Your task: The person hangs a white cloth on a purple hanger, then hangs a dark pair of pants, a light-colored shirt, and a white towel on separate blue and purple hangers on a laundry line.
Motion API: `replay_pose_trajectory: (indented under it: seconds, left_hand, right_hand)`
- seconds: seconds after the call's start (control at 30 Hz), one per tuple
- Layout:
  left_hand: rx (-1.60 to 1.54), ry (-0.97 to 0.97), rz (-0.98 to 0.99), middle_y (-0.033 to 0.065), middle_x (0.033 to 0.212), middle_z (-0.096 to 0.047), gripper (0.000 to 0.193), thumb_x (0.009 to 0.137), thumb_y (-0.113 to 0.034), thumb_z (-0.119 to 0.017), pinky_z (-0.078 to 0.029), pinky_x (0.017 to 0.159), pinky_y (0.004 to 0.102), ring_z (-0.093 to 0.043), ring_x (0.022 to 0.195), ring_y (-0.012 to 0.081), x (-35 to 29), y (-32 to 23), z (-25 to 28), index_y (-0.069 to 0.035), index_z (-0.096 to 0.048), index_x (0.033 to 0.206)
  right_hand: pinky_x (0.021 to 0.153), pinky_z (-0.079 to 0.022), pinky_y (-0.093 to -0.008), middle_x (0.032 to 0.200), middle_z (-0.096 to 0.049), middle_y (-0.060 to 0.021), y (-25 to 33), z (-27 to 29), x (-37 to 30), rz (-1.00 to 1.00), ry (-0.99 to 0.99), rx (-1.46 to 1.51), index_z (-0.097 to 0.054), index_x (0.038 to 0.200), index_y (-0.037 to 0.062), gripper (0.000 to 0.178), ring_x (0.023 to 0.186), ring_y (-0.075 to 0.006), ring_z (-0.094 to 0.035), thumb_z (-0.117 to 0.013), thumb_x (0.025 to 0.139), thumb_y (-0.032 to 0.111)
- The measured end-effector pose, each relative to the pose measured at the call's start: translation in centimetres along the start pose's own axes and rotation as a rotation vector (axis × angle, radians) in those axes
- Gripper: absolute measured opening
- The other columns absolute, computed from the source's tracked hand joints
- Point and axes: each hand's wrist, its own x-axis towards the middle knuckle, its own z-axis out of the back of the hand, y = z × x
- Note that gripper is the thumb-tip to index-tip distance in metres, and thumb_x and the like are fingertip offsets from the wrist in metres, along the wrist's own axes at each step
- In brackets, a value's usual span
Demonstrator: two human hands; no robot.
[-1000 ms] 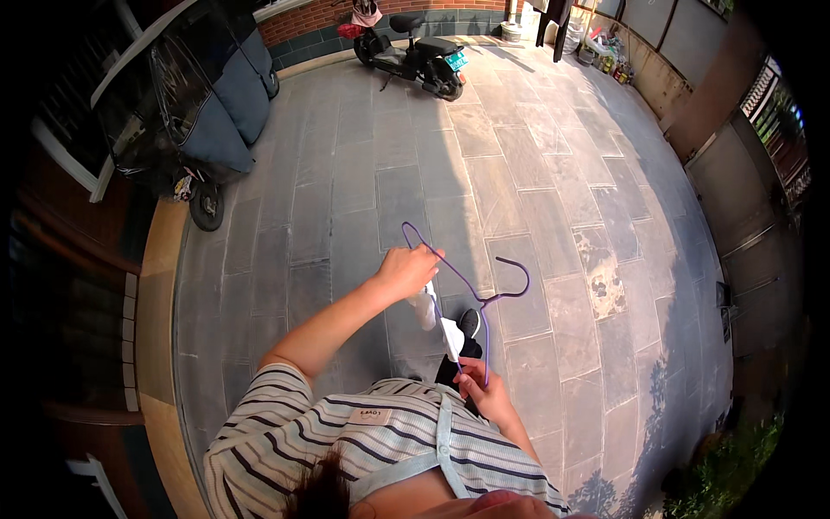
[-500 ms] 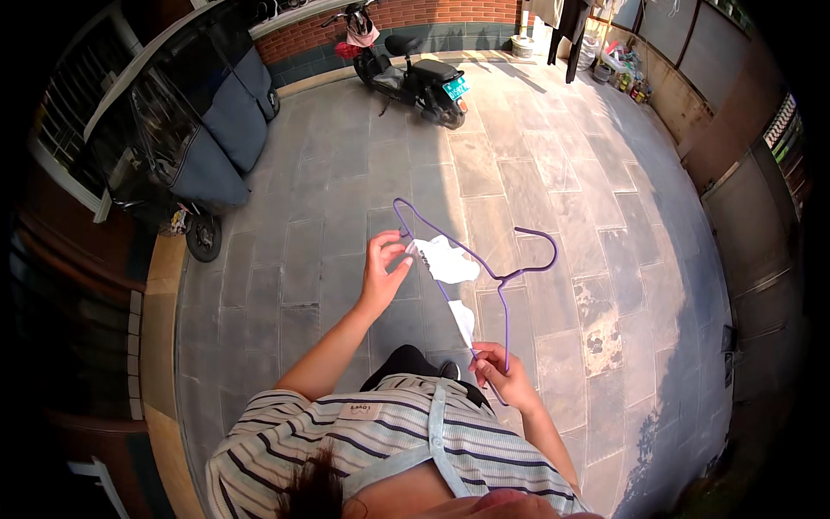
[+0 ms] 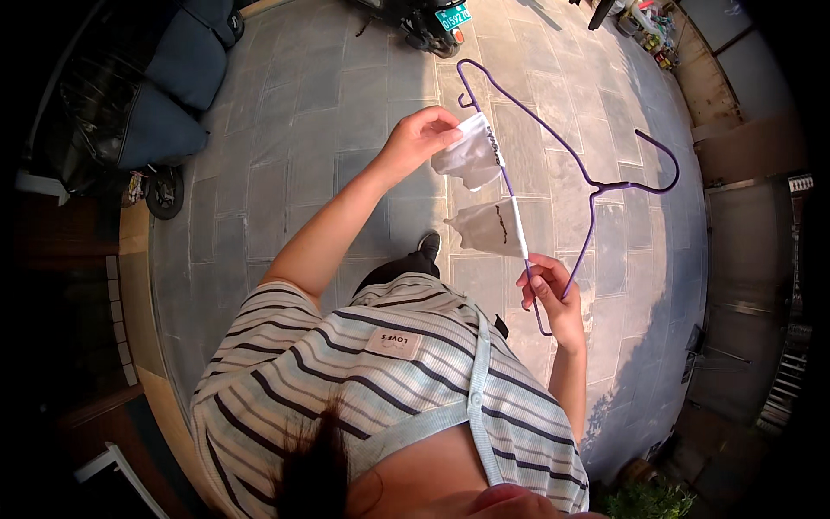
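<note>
Pinching the upper white sock (image 3: 469,156) against the bottom bar of a purple wire hanger (image 3: 562,164), the left hand (image 3: 419,138) closes narrowly on fabric; the right hand (image 3: 549,290) grips the hanger's near corner. A second white sock (image 3: 486,227) drapes lower on the bar. Tilting the hanger could, I judge, slide either sock off onto the stone paving (image 3: 320,112). Open paving surrounds the hanger; the parked scooter (image 3: 428,16) stands well apart.

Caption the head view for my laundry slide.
Left hand adjusts white socks on a purple wire hanger held by right hand.
</note>
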Motion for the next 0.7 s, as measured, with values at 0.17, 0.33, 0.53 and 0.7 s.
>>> replay_pose_trajectory:
  seconds: [0.17, 0.33, 0.53, 0.7]
  left_hand:
    - [0.018, 0.13, -0.045, -0.0009, 0.091, -0.057, 0.011, 0.091, -0.015, -0.057, -0.041, 0.081, 0.0231, -0.051, 0.091, 0.0064, 10.1, -0.7, 0.6, -0.006, -0.053, 0.097]
    - [-0.092, 0.238, -0.079, -0.0013, 0.094, -0.054, 0.014, 0.096, -0.023, -0.047, -0.042, 0.079, 0.0251, -0.05, 0.088, 0.0066, 19.3, -2.3, 0.3, -0.01, -0.048, 0.098]
    - [-0.168, 0.17, 0.077, -0.0036, 0.091, -0.048, 0.016, 0.099, -0.031, -0.041, -0.042, 0.07, 0.0229, -0.049, 0.083, 0.0048, 29.3, -1.1, 0.2, -0.016, -0.042, 0.105]
    - [-0.109, 0.07, 0.14, -0.0046, 0.087, -0.046, 0.014, 0.099, -0.029, -0.041, -0.04, 0.071, 0.0221, -0.046, 0.08, 0.0039, 37.0, 0.4, 2.1, -0.016, -0.043, 0.103]
  right_hand:
    - [0.059, -0.042, -0.0225, 0.086, -0.059, -0.0071, 2.7, 3.4, 7.3, -0.002, -0.061, -0.019, -0.049, 0.12, -0.0009, 0.03, 0.064, -0.0102, -0.049, -0.053, 0.092, 0.011]
    - [0.059, -0.042, -0.0219, 0.086, -0.059, -0.0062, 4.4, 7.7, 14.6, 0.02, -0.07, -0.075, -0.049, 0.121, 0.0003, 0.031, 0.064, -0.0091, -0.048, -0.053, 0.092, 0.012]
    - [0.059, -0.042, -0.022, 0.085, -0.059, -0.0059, 5.7, 12.8, 25.7, 0.022, -0.018, -0.037, -0.049, 0.12, 0.0, 0.03, 0.064, -0.0091, -0.049, -0.053, 0.092, 0.011]
    - [0.059, -0.042, -0.0224, 0.086, -0.059, -0.0058, 8.9, 17.1, 34.9, 0.043, 0.053, -0.014, -0.049, 0.12, -0.0003, 0.03, 0.064, -0.0094, -0.05, -0.052, 0.092, 0.01]
